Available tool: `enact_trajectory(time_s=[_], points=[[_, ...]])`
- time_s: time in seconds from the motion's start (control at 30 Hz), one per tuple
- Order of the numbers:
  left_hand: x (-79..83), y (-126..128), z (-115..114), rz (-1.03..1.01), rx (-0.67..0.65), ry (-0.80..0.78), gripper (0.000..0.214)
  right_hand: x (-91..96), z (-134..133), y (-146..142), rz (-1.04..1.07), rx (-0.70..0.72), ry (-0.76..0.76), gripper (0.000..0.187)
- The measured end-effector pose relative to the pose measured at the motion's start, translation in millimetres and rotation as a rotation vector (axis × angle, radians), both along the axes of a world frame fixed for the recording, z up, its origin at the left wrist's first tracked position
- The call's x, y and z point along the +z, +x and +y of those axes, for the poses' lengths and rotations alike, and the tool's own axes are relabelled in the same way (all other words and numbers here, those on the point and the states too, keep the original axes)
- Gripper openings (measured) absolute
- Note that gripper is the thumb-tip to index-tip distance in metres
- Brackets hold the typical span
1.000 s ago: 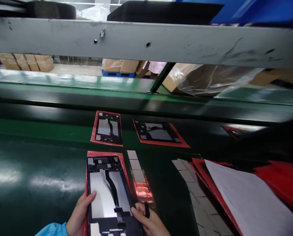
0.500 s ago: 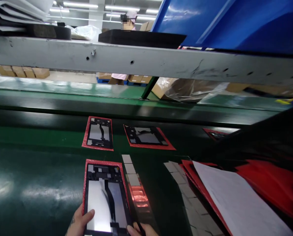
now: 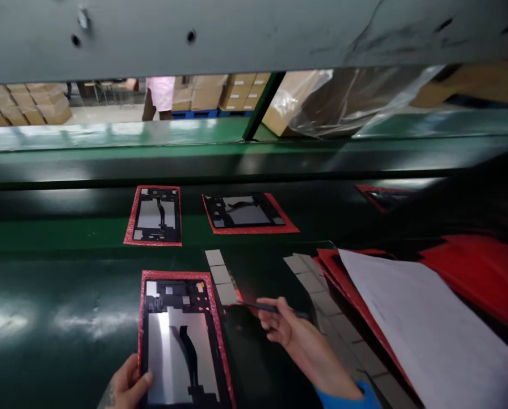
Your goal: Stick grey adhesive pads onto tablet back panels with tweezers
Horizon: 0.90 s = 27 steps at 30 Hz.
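My left hand (image 3: 129,383) grips the lower left edge of a tablet screen panel (image 3: 205,358), its thumb on the front. The panel has a black frame, a silver back and a dark ribbon cable, and lies on a pink-red foam sheet (image 3: 142,318). To its right, my right hand (image 3: 285,324) is closed around slim black tweezers (image 3: 268,307). Their tip points left, at the lower end of a strip of pale square stickers (image 3: 220,275); whether it touches a sticker I cannot tell.
Two more panels on red sheets, a left one (image 3: 158,216) and a right one (image 3: 245,211), lie farther back on the green surface. At right are a larger sticker sheet (image 3: 322,295), white paper (image 3: 407,312) and red sheets (image 3: 470,278). A grey metal beam (image 3: 236,40) crosses above.
My right hand has moved from the panel's lower right edge up and right to the sticker strip. My left hand still holds the panel. The view has tilted down.
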<state>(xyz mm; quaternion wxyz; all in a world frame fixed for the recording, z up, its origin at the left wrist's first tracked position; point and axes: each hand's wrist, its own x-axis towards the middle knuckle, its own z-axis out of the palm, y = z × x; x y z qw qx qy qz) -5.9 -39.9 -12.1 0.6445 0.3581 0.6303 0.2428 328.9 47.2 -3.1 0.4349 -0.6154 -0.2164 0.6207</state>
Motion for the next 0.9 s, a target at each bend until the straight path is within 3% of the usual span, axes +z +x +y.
enact_trajectory(time_s=[0.03,0.1,0.17,0.23,0.3,0.4,0.5,0.67,0.9], points=[[7.8,-11.3,3.8,0.194,-0.086,0.09,0.027,-4.6,3.4,1.7,-0.011,-0.011,0.017,0.028],[22.3,-26.5,16.3,0.601,-0.124,0.383,0.023,-13.1,8.7,5.9,-0.061,-0.013,0.059,0.028],[33.2,-23.0,34.0,0.827,-0.143,0.691,0.025,-19.7,12.3,9.4,-0.11,-0.026,0.105,0.028],[38.4,3.0,53.7,0.824,-0.3,0.934,0.031,-24.7,14.8,10.4,-0.122,-0.024,0.148,0.029],[36.5,45.8,72.7,0.723,-0.546,1.093,0.036,-28.4,16.5,9.0,-0.12,-0.011,0.174,0.03],[20.9,112.9,97.1,0.591,-0.831,1.063,0.043,-32.9,18.1,5.7,-0.184,-0.078,0.197,0.028],[-0.7,150.4,115.2,0.628,-1.01,0.983,0.06,-37.3,18.8,4.0,-0.297,-0.171,0.234,0.029],[-22.7,149.6,129.2,0.672,-1.068,0.997,0.068,-41.0,18.7,3.6,-0.385,-0.143,0.244,0.031],[-17.8,148.8,128.3,0.626,-1.077,0.961,0.066,-35.5,16.3,4.4,-0.356,-0.133,0.225,0.026]])
